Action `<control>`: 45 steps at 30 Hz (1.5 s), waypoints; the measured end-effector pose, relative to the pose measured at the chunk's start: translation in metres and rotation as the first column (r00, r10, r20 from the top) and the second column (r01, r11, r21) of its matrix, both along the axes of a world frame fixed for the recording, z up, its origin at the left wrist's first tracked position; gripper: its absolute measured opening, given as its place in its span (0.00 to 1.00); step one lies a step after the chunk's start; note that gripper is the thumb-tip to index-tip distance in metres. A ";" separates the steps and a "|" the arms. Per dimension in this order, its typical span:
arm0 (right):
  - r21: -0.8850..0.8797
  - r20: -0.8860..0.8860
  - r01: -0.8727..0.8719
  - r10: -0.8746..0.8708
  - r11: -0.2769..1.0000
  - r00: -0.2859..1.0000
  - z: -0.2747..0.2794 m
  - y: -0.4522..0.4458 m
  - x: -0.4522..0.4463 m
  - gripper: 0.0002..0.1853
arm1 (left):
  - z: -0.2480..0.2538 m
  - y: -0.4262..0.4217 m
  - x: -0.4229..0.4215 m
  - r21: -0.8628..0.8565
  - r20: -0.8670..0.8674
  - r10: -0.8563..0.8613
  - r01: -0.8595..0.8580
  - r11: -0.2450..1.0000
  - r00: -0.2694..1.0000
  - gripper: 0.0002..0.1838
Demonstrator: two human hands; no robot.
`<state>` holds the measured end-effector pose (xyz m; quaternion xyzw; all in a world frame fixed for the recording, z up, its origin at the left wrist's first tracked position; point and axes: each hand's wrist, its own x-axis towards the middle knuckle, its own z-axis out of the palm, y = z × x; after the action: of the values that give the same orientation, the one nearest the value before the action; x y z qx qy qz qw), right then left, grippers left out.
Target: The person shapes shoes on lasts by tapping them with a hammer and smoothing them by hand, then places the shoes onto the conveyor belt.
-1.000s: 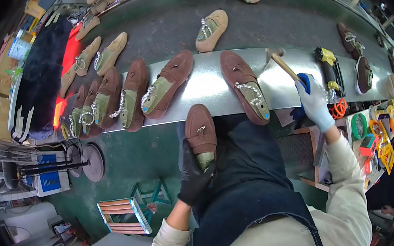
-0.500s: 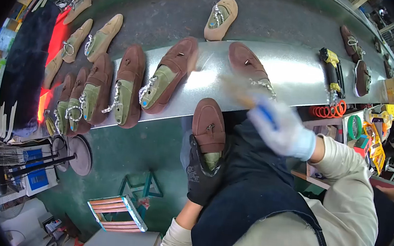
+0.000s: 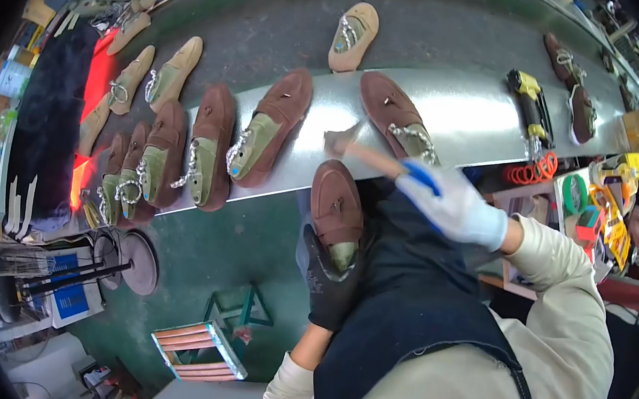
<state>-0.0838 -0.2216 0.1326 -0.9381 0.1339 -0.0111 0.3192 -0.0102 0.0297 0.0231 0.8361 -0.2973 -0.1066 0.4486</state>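
Note:
In the head view, my left hand, in a black glove, is closed around the heel end of a brown loafer. This loafer has a tassel and a green last inside, and its toe points at the bench edge. My right hand, in a white glove with blue on it, grips a hammer by its wooden handle. The grey hammer head is just above the loafer's toe, apart from it. Another brown loafer lies on the metal bench strip beyond the hammer.
Several brown loafers line the bench edge on the left, with tan shoes behind. A yellow-and-black air tool with an orange coiled hose is at the right. A slatted stool stands below left.
The hammer, blurred before, is now sharper and further left, its head nearer the held loafer's toe. My left hand keeps its hold. The view has shifted slightly.

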 end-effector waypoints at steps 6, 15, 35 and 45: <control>-0.132 0.015 0.398 -0.400 0.908 0.916 -0.007 -0.067 -0.023 0.21 | -0.003 0.009 -0.003 -0.031 -0.124 -0.050 0.047 0.998 0.991 0.54; -0.563 0.307 0.376 -0.236 0.736 0.922 -0.070 -0.108 -0.061 0.25 | 0.002 -0.004 0.010 0.030 0.036 -0.006 0.005 1.000 0.999 0.49; -0.143 0.099 0.476 -0.466 0.868 0.879 -0.060 -0.004 0.012 0.44 | 0.010 -0.124 0.093 0.091 0.082 -0.166 0.158 0.983 0.983 0.33; -0.089 0.174 0.518 -0.499 0.851 0.849 -0.067 0.001 0.012 0.47 | 0.012 -0.113 0.075 0.021 0.176 -0.203 0.203 0.979 0.963 0.30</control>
<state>-0.0717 -0.2210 0.0657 -0.8848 0.3532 -0.1719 0.2506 0.0644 -0.0830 0.0355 0.8080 -0.4199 -0.0779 0.4059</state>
